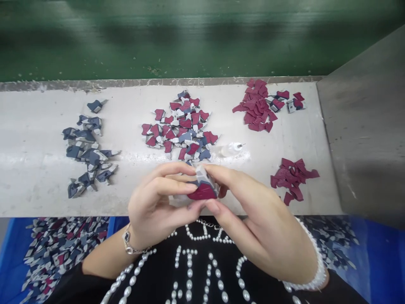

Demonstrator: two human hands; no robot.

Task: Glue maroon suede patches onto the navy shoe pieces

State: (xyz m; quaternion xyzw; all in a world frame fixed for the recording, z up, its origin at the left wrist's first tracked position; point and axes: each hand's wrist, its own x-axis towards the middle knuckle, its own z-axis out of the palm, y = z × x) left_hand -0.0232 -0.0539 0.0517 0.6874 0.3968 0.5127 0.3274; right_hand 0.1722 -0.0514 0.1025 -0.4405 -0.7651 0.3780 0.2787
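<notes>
Between my two hands, just over the front edge of the white work surface (136, 185), is a small grey and blue part with a dark red face (204, 191). My left hand (161, 198) grips its left side with thumb and fingers. From the right, my right hand (253, 207) pinches the same part. Beyond them lies a heap of grey-blue parts, many with red faces (185, 123). A small clear bottle with a thin needle tip (232, 149) lies right of that heap.
Blue-grey parts without red (84, 135) lie at left. Loose red pieces form an upper right pile (255, 105) and a lower right pile (292, 177). Filled blue bins (11, 257) stand below the front edge. A metal panel (370, 122) bounds the right side.
</notes>
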